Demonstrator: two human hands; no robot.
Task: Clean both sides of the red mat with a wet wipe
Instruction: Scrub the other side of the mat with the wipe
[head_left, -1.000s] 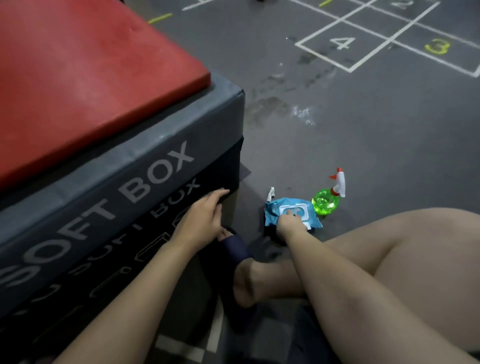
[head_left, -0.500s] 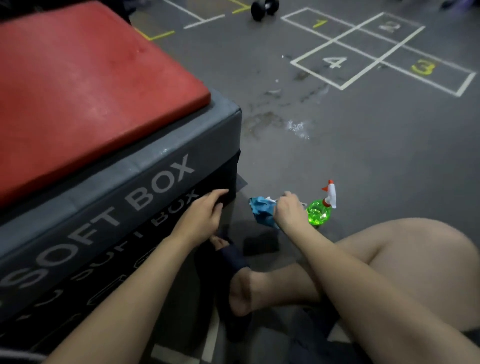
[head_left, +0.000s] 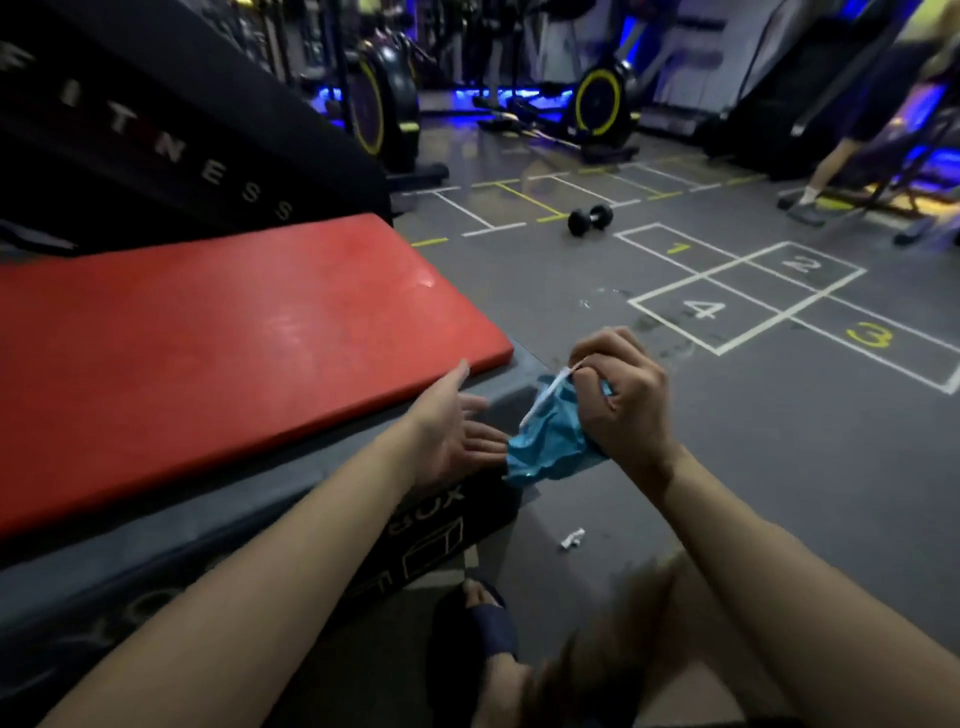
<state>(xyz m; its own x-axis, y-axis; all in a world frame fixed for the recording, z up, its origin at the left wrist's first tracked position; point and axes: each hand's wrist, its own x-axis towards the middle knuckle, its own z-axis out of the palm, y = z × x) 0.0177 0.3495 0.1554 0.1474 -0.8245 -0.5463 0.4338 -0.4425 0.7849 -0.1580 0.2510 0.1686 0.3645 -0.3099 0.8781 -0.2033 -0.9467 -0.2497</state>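
The grey floor (head_left: 779, 467) filled most of the view, painted with a numbered grid (head_left: 727, 291) to the right. A grey box (head_left: 260, 499) stood at the left. The red mat (head_left: 208, 353) lay flat on top of it, one near corner reaching almost to the box's corner. Behind the mat leaned a black pad (head_left: 182, 130) lettered FITNESS. Two exercise bikes (head_left: 602, 104) stood farther back under blue light, and a person's legs (head_left: 831, 171) showed blurred at the far right. Both forearms reached in from below. The left hand (head_left: 457, 431) was released, fingers straight and palm turned inward, hovering over the box's corner just off the mat's edge; its fingertips were just beside the pack, and contact could not be told. The right hand (head_left: 618, 395) was clenched around a crumpled blue wipe pack (head_left: 550, 441), held in the air beside the box, with a white strip sticking out by the thumb. A foot in a dark slipper (head_left: 483, 623) rested on the floor below the hands. A dumbbell (head_left: 589, 219) lay well away near the grid. A small white scrap (head_left: 571, 538) lay on the floor below the pack.
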